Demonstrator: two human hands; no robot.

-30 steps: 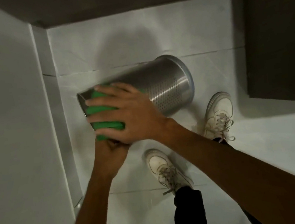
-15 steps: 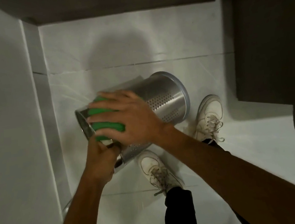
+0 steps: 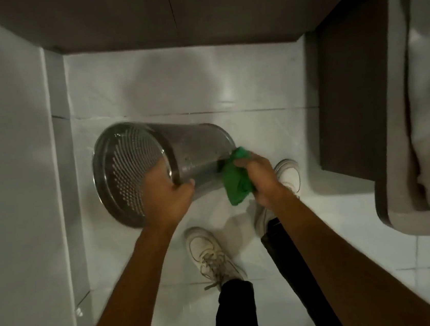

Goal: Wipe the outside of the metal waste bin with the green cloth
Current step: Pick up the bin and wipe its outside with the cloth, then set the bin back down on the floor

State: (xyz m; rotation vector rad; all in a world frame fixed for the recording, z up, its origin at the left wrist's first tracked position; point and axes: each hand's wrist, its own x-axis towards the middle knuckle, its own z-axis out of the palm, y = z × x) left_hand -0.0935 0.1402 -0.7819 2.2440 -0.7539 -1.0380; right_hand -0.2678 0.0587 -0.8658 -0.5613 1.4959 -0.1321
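Note:
The perforated metal waste bin is tipped on its side above the floor, its open mouth turned toward me at the left and its base pointing right. My left hand grips the bin's rim at the lower edge of the mouth. My right hand holds the bunched green cloth against the bin's outer wall near its base end. Part of the wall under the cloth is hidden.
A white wall closes in on the left. Dark cabinet fronts run along the back and a dark panel stands at the right, beside a pale rounded fixture. My two white shoes stand on the tiled floor below the bin.
The bin has been turned so its open mouth now faces me. My right hand with the cloth has slid from the rim end to the base end. My left hand has shifted onto the rim.

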